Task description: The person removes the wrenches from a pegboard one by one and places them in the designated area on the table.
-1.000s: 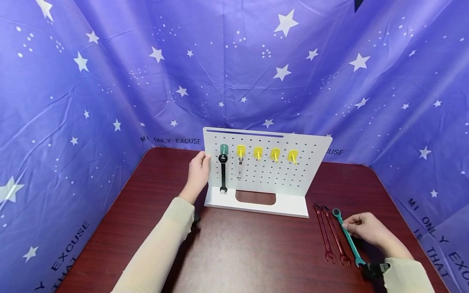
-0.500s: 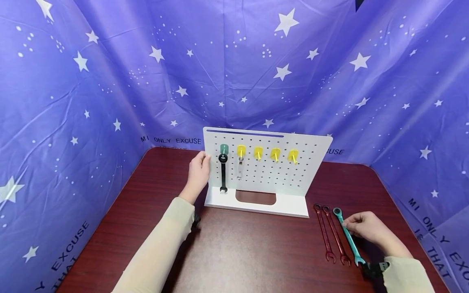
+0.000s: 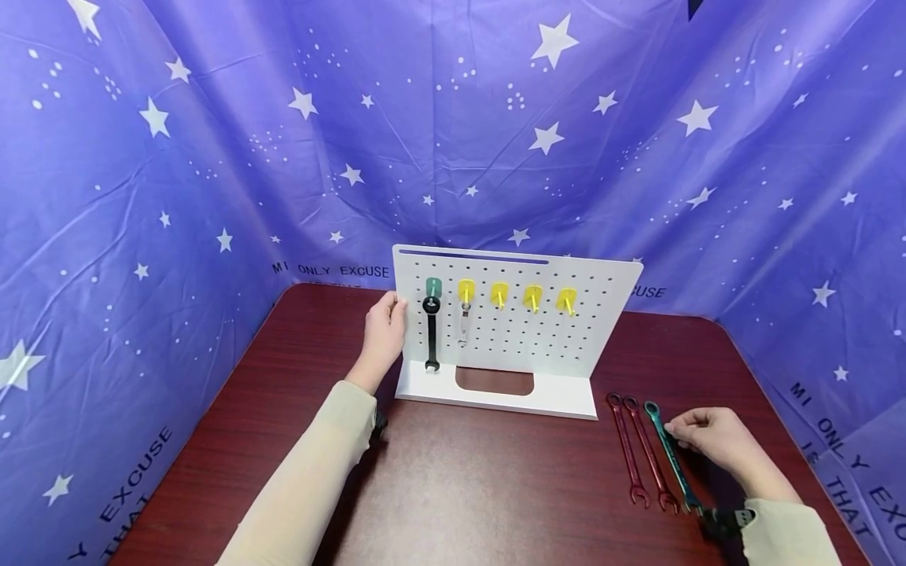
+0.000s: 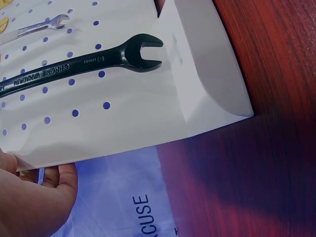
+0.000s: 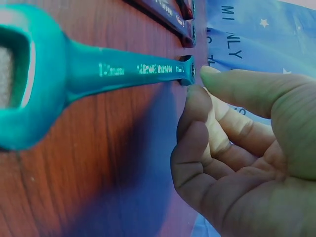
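Observation:
My left hand [image 3: 384, 326] pinches the left edge of a white pegboard [image 3: 587, 330] standing on its base. In the left wrist view, the thumb lies on the front and curled fingers [image 4: 61, 177] show behind the edge. A black combination wrench [image 3: 432, 338] hangs from a green hook [image 3: 433, 288], beside a small silver wrench [image 3: 464, 324] on a yellow hook. My right hand [image 3: 715, 436] is just right of a teal ratcheting wrench [image 3: 672, 456] on the table. Its fingers are loosely curled, the fingertips near the wrench shaft and nothing between them.
Two red wrenches [image 3: 626, 452] lie side by side left of the teal one, right of the pegboard. Three more yellow hooks [image 3: 533, 299] on the board carry nothing. A blue star-printed curtain [image 3: 453, 141] surrounds the dark red wooden table [image 3: 495, 487].
My right hand's fingertips have come off the teal wrench and moved slightly right. The wrench has rolled a little and looks darker and thinner. My left hand stays on the board edge.

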A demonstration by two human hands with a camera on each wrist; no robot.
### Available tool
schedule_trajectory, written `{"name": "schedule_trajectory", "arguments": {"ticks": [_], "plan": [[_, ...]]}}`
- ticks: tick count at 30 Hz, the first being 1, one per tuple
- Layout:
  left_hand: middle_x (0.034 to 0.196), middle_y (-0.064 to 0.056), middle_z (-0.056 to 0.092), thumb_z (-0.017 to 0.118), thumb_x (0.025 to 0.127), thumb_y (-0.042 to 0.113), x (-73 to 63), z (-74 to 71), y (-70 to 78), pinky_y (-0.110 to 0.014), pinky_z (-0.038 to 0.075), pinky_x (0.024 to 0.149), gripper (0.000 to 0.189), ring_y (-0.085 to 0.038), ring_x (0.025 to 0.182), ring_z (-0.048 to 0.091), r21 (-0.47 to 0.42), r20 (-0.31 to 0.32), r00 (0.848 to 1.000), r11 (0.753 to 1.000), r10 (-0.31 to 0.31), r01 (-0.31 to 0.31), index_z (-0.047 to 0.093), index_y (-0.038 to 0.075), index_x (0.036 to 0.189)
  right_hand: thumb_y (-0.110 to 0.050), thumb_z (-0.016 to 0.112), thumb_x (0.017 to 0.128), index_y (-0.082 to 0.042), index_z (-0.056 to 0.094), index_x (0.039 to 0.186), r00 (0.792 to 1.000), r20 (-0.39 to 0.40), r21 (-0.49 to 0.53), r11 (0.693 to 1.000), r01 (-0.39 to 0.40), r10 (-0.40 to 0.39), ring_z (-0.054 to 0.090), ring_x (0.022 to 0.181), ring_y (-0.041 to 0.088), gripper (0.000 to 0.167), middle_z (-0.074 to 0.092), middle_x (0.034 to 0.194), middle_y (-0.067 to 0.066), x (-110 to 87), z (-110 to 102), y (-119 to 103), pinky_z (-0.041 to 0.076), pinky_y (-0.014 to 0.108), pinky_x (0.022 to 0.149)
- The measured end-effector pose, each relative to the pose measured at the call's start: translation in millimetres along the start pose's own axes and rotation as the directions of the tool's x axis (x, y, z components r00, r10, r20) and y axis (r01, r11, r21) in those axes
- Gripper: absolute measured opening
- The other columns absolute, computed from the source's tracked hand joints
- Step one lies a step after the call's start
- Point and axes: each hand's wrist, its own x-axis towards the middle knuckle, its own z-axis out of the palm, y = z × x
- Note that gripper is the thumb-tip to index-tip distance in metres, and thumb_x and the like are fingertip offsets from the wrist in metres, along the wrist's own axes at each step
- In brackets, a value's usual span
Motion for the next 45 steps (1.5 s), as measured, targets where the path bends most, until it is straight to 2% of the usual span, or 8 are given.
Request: {"name": "schedule_trajectory", "arguments": {"ticks": [5,13,18,27,36,41,45], "plan": [[0.065,-0.005,0.040,0.053,0.106,0.008,0.7,0.3,-1.9,-0.032,0.035,0.057,0.019,-0.020,0.061,0.042,-0.002,0.007,1.000,1.000,-0.012,0.012,0.058,-0.001,0.091,-0.019,0.067,0.100,0.007,0.071,0.100,1.000,-0.015,0.011,1.000,0.011,-0.011,0.058,0.070,0.021,0.026,0.063,0.078,0.006,-2.4,2.2,1.3,0.048,0.032,0.059],[0.066,-0.006,0.042,0.053,0.106,0.008,0.2,-0.1,-2.0,-0.034,0.037,0.059,0.018,-0.021,0.063,0.043,0.002,0.002,1.000,1.000,-0.018,0.018,0.058,0.001,0.090,-0.022,0.069,0.100,0.010,0.070,0.107,0.992,-0.102,0.036,0.996,0.077,-0.073,0.064,0.074,0.017,0.033,0.070,0.086,0.012,-6.1,7.7,-8.1,0.053,0.032,0.063],[0.066,-0.005,0.041,0.054,0.106,0.007,0.2,-0.5,-1.2,-0.034,0.036,0.059,0.018,-0.021,0.062,0.043,0.001,-0.003,1.000,1.000,-0.013,0.013,0.058,0.001,0.089,-0.017,0.071,0.098,0.008,0.071,0.107,0.972,-0.162,0.040,0.983,0.177,-0.168,0.067,0.074,0.017,0.027,0.072,0.087,0.015,-6.7,16.3,-21.8,0.054,0.029,0.064],[0.065,-0.005,0.040,0.054,0.106,0.007,-0.9,0.9,-3.9,-0.034,0.036,0.058,0.017,-0.020,0.061,0.042,-0.004,0.003,1.000,1.000,-0.010,0.010,0.059,0.000,0.091,-0.013,0.072,0.097,0.003,0.074,0.106,0.937,-0.205,-0.022,0.959,0.283,-0.281,0.070,0.075,0.019,0.019,0.073,0.089,0.013,-5.2,27.6,-39.0,0.050,0.024,0.061],[0.065,-0.005,0.041,0.054,0.106,0.008,0.5,0.3,-2.0,-0.032,0.037,0.057,0.017,-0.020,0.061,0.043,-0.015,-0.005,1.000,1.000,-0.015,0.015,0.059,0.001,0.091,-0.015,0.073,0.096,0.004,0.073,0.109,0.930,-0.209,0.037,0.948,0.315,-0.301,0.071,0.077,0.020,0.023,0.073,0.094,0.013,-1.9,38.0,-53.3,0.053,0.023,0.064],[0.065,-0.006,0.043,0.053,0.106,0.008,0.6,0.7,-2.4,-0.032,0.037,0.057,0.018,-0.020,0.062,0.044,-0.011,-0.003,1.000,1.000,-0.017,0.017,0.059,0.002,0.090,-0.015,0.074,0.095,0.002,0.073,0.108,0.913,-0.249,0.028,0.940,0.340,-0.323,0.069,0.075,0.014,0.022,0.073,0.091,0.010,2.0,45.3,-62.0,0.051,0.021,0.062],[0.066,-0.006,0.043,0.053,0.106,0.008,1.0,1.3,-2.6,-0.032,0.037,0.057,0.017,-0.020,0.062,0.044,-0.015,-0.005,1.000,1.000,-0.017,0.017,0.060,0.001,0.092,-0.013,0.074,0.095,0.003,0.073,0.110,0.900,-0.273,0.056,0.928,0.368,-0.341,0.070,0.074,0.018,0.022,0.073,0.089,0.010,4.7,51.8,-68.8,0.050,0.021,0.059]]}}
